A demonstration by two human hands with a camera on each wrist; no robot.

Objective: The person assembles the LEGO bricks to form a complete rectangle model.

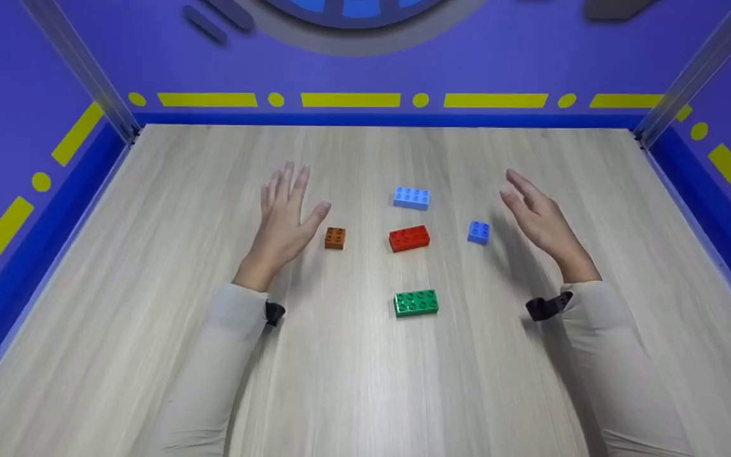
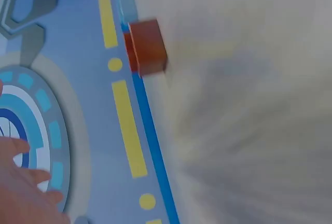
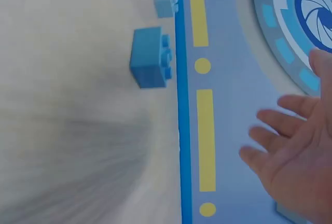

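On the counter (image 1: pixel 327 381), between left hand (image 1: pixel 282 227) and right hand (image 1: pixel 544 225) (each grip empty, fingers extended), lie the brown four-stud brick (image 1: pixel 334 238), blue four-stud brick (image 1: pixel 478 233), red brick (image 1: pixel 409 238), green brick (image 1: pixel 415 303) and light-blue brick (image 1: pixel 411 198), all apart. Apparently pre-grasp; picking one up would call for lowering and pinching.

Mid-frame, the red brick (image 1: pixel 409 238) and the green brick (image 1: pixel 415 303) below it look like smooth, glossy plastic, as do the light blue brick (image 1: pixel 411 198) above, the small blue brick (image 1: pixel 478 232) at centre right and the brown brick (image 1: pixel 335 238) left of centre. The tabletop (image 1: pixel 353 381) shows smooth, pale wood grain with a soft sheen at bottom centre, while the sleeves (image 1: pixel 207 368) at lower left and right look like matt cloth; metallic-looking posts (image 1: pixel 80 63) in the upper corners shine dully.
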